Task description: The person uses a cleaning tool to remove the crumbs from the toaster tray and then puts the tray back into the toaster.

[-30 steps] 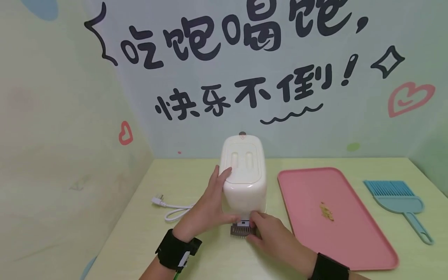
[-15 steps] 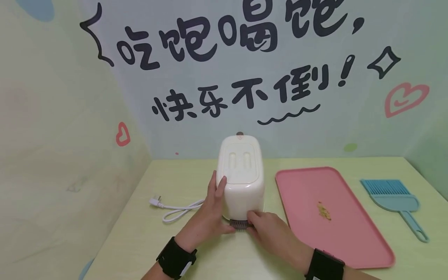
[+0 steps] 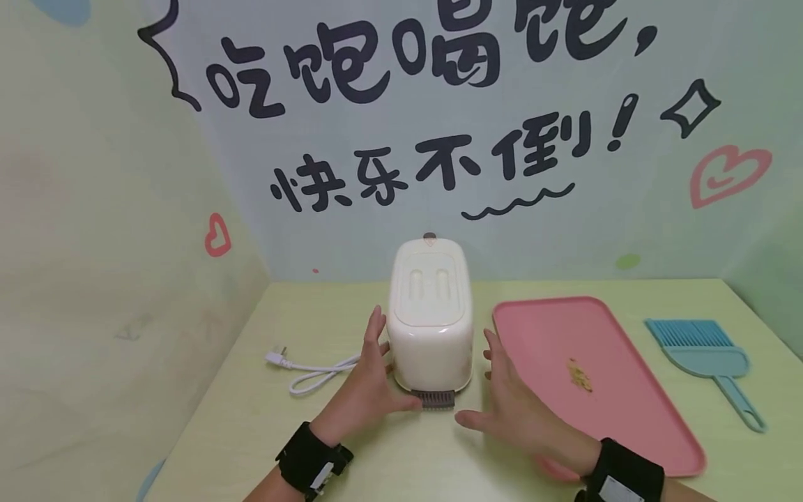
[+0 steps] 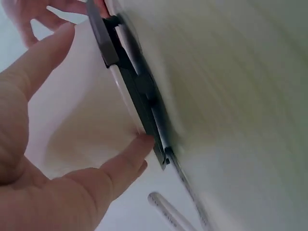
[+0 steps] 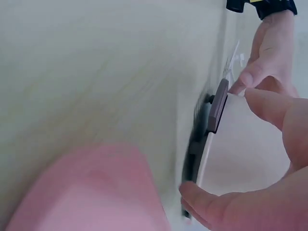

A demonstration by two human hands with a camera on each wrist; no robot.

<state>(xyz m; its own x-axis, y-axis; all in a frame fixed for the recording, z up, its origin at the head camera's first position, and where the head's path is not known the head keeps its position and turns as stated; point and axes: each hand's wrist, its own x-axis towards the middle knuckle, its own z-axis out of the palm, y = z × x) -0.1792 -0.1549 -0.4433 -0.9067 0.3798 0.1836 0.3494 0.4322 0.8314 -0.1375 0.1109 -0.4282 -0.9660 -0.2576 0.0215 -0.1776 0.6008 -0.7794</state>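
Observation:
A white, rounded toaster [image 3: 431, 348] stands on the table with its lid on. At the foot of its near side the dark ribbed handle of a crumb tray [image 3: 437, 399] lies close against the body. My left hand [image 3: 364, 390] is at the toaster's left side, thumb stretched out by the tray handle; in the left wrist view a fingertip meets the dark base edge [image 4: 139, 96]. Spread beside the right side is my right hand [image 3: 517, 401], with nothing held. One of its fingers [image 5: 207, 199] reaches the base area in the right wrist view; contact is unclear.
Right of the toaster lies a pink tray [image 3: 633, 418] with yellowish crumbs [image 3: 579, 376] on it. Further right is a blue brush [image 3: 709, 354]. A white power cord [image 3: 314, 373] with a plug lies at the left. The wall [image 3: 351, 244] rises behind the table.
The crumb tray has slid inward under the toaster, so only its dark handle shows. My right hand has let go of it and moved right, its fingers spreading.

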